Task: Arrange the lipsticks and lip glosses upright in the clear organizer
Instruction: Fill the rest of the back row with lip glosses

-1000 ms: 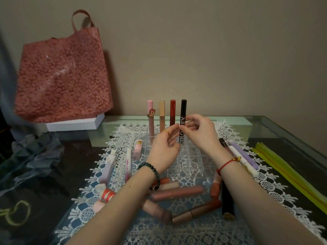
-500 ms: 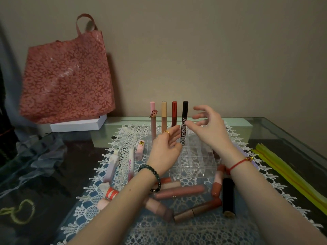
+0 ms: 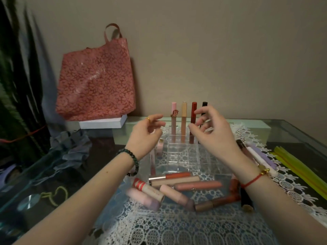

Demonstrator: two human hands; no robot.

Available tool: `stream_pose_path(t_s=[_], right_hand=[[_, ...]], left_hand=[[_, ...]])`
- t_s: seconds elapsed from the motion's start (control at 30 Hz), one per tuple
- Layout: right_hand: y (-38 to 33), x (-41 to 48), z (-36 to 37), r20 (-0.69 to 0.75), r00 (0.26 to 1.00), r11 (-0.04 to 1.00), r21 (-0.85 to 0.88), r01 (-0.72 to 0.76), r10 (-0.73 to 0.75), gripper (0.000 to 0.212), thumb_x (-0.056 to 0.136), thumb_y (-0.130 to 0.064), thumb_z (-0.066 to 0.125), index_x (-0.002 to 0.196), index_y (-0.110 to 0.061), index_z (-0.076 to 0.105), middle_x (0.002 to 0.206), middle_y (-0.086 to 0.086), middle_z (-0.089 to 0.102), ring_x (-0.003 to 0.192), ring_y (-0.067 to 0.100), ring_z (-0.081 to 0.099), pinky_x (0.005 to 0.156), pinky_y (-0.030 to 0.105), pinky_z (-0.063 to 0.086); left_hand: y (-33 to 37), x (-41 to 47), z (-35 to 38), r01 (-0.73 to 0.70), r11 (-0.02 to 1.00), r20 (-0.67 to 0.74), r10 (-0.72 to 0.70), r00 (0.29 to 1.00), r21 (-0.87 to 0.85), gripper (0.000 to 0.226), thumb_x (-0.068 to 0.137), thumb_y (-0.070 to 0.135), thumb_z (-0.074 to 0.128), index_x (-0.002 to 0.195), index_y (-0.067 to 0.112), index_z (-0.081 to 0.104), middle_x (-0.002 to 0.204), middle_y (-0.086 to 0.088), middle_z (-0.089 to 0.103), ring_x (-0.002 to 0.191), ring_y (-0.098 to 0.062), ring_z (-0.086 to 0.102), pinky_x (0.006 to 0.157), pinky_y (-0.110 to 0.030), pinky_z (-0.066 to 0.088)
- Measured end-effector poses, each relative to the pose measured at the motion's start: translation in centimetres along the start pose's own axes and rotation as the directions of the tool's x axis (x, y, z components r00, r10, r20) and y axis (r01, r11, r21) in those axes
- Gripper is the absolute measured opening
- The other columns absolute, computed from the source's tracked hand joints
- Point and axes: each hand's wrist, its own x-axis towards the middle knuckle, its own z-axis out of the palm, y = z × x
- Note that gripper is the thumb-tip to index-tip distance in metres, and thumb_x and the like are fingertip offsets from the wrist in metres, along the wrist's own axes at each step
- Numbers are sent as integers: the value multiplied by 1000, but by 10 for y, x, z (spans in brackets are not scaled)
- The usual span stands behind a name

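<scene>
Shift since earlier: left hand (image 3: 145, 133) now hanging clear to the left of the black tube (image 3: 204, 104) rather than beside its base; right hand (image 3: 212, 137) now sitting in front of that tube instead of to its right.
Left hand: hovering above the mat, fingers loosely curled and apart, holding nothing; gold ring (image 3: 147, 119) showing on one finger, bead bracelet (image 3: 131, 160) circling the wrist.
Right hand: hovering over the organizer's back right corner, fingers spread and relaxed, gripping nothing; red string bracelet (image 3: 253, 181) circling the wrist.
Clear organizer (image 3: 182, 156): sitting between the two hands on the lace mat (image 3: 177, 227).
Upright tubes: pink tube (image 3: 173, 121), beige tube (image 3: 184, 119), red tube (image 3: 194, 107) and black tube standing in a row along the organizer's back edge, the last two partly hiding behind the right hand's fingers.
Front heap (image 3: 185, 184): pink, coral and brown tubes lying flat on the mat just in front of the organizer.
Right-side tubes (image 3: 260, 156): white and lilac, lying flat beside the right wrist.
Glass table (image 3: 292, 131): carrying the mat.
Surroundings: red floral bag (image 3: 95, 85) leaning against the wall on a white box (image 3: 102, 123); yellow strips (image 3: 300, 167) lying at the table's right edge.
</scene>
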Motion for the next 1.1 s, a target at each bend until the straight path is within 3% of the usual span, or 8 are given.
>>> stream_pose_path(t_s=[0.13,0.27,0.37,0.47,0.53,0.63,0.83,1.1], right_hand=[[-7,-11,29,169,986,999,-50,2,7,28,83,-19,61,104,-30,47,85,-11,53,71,4,51,59,15,45],[-5,-21,60,315,949,972,-213,96,-25,26,85,-27,57,111,-28,52,97,-13,54,90,4,51,79,18,42],[-3,-22,79,387,921,894,-399,203,-36,29,86,-35,54,113,-25,54,115,-7,52,111,11,42,97,28,36],[-2,-22,92,444,896,766,-578,281,6,33,86,-41,50,111,-20,57,118,0,49,115,19,37,100,37,33],[-2,-23,98,454,891,696,-645,316,16,35,86,-43,48,107,-16,60,117,4,48,114,22,36,98,39,31],[-4,-22,103,449,893,634,-699,331,28,37,85,-42,48,100,-12,61,120,8,47,117,25,34,101,43,27],[-3,-20,108,458,882,558,-763,325,113,52,85,-43,48,122,-6,48,134,15,38,130,31,22,110,53,13],[-7,-20,110,385,912,644,-736,209,144,47,82,-37,52,118,-7,52,135,15,36,131,32,22,111,51,14]], left_hand=[[-29,-1,-19,33,993,-28,-30,999,114,37,83,3,50,116,17,55,99,5,64,103,-9,59,89,-22,45],[-56,-9,-29,92,980,-27,-89,996,178,35,84,8,54,118,16,55,103,4,64,105,-8,57,97,-27,42],[-70,-11,-29,110,969,20,-118,993,223,35,85,12,55,120,16,54,110,4,62,103,-6,55,92,-20,39],[-80,-8,-26,133,969,72,-151,986,209,33,88,13,51,121,18,53,115,5,60,99,-7,55,84,-18,40],[-85,-2,-24,162,969,119,-185,975,185,33,89,14,49,122,20,51,117,5,59,99,-9,55,82,-18,41],[-88,7,-22,181,963,201,-222,954,200,35,90,11,47,125,16,49,120,2,58,111,-10,52,95,-20,36],[-97,17,-19,168,949,257,-238,937,268,30,91,20,49,121,18,53,116,-1,60,103,-10,54,87,-18,37],[-88,15,-22,155,987,136,-160,978,48,24,88,12,52,109,19,59,91,10,62,82,-15,58,63,-9,44]])
